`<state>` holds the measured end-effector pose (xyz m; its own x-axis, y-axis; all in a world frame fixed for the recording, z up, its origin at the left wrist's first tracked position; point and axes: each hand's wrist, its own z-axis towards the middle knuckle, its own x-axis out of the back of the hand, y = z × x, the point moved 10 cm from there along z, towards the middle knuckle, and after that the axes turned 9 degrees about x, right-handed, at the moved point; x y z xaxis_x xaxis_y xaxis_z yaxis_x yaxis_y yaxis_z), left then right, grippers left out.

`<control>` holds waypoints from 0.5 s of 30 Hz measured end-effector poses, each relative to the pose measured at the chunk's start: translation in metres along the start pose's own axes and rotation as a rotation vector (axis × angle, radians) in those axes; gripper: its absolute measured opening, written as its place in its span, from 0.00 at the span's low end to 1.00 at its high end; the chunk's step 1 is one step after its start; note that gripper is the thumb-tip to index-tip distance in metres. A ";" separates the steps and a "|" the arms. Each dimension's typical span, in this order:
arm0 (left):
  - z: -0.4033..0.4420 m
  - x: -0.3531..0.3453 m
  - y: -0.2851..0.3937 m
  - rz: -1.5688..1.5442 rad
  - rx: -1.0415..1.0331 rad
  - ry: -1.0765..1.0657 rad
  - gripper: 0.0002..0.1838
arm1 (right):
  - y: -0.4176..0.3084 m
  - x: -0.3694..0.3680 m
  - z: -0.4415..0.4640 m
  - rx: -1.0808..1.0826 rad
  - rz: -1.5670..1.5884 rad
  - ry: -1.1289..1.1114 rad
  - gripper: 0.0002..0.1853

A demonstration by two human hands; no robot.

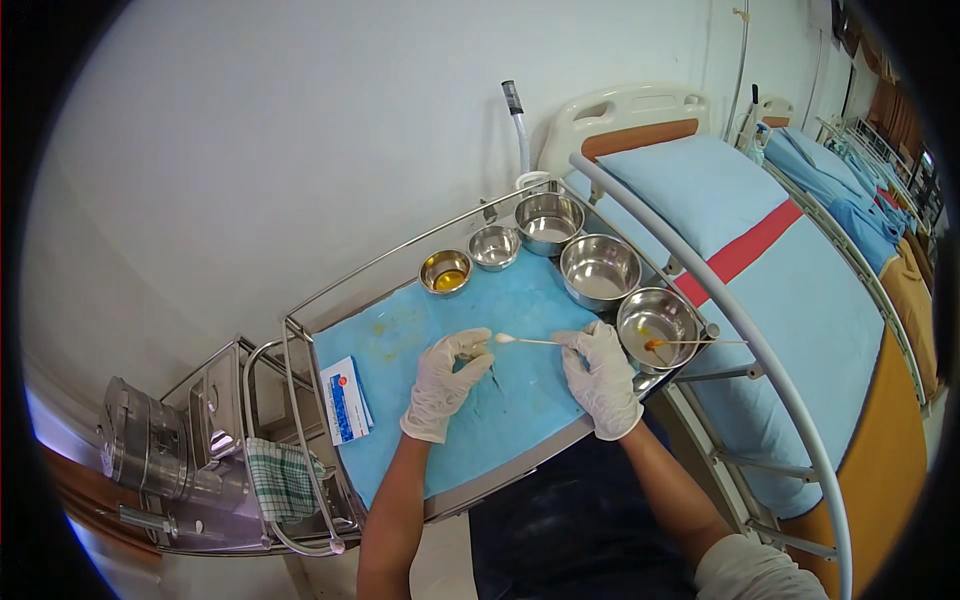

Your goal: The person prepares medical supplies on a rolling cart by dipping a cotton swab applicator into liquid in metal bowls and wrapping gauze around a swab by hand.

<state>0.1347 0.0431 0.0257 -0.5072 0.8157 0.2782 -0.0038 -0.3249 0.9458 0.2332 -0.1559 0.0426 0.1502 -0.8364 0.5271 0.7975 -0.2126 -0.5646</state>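
Cotton swab (515,340), one: stick pinched by your gloved right hand (600,372), white tip just beside your left hand (446,378), its fingers curled, any hold unclear, above the blue sheet (530,420); step, apparently, swab handling, the next move likely calling for a steady pinch.

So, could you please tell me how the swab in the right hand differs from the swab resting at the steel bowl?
The held swab has a white tip, while the resting swab has an orange-brown one. The held swab is gripped by the gloved right hand above the blue sheet; the resting swab leans over the rim of the steel bowl, tip inside. Both have thin, pale sticks.
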 end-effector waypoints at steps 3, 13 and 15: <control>-0.001 -0.001 0.003 0.015 -0.012 -0.006 0.19 | -0.002 -0.004 0.000 0.018 0.043 -0.049 0.11; 0.000 0.000 -0.001 -0.009 -0.004 0.003 0.19 | -0.003 -0.003 0.001 -0.007 0.027 -0.065 0.11; 0.000 0.000 -0.001 -0.003 -0.005 0.004 0.19 | 0.000 -0.003 -0.001 -0.015 0.020 -0.046 0.11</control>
<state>0.1349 0.0439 0.0246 -0.5105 0.8149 0.2744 -0.0099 -0.3247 0.9458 0.2322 -0.1535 0.0408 0.1928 -0.8162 0.5446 0.7856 -0.2041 -0.5841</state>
